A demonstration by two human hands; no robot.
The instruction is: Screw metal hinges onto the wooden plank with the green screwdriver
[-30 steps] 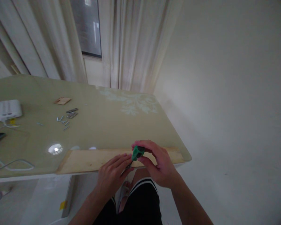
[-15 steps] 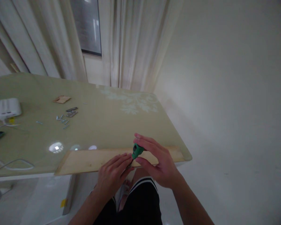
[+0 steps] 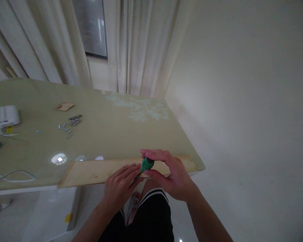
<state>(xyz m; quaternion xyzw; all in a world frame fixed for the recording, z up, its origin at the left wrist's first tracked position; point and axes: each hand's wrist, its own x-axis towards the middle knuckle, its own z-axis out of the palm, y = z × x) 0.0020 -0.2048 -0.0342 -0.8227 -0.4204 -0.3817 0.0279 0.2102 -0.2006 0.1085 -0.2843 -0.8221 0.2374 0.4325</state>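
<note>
A long pale wooden board (image 3: 91, 171) lies along the table's near edge. My right hand (image 3: 173, 174) grips a green and black screwdriver (image 3: 147, 164) by its handle, fingers curled over the top. The screwdriver's shaft slants down toward the board's front edge, beside the fingertips of my left hand (image 3: 121, 186). That left hand presses on the board, its fingers on the top face and its thumb at the front edge. Something small and metallic shows under the left fingertips; what it is I cannot make out.
On the glossy table (image 3: 111, 131) lie several loose screws (image 3: 65, 128), a small pile of metal hardware (image 3: 75, 121) and a small wooden piece (image 3: 64, 107). A white box (image 3: 4, 116) with a cable (image 3: 17, 176) sits at the left. The wall (image 3: 242, 117) rises to the right.
The right hand's fingers have closed further over the screwdriver, whose handle has tipped and sits slightly lower. The left hand stays on the board. The view has shifted slightly.
</note>
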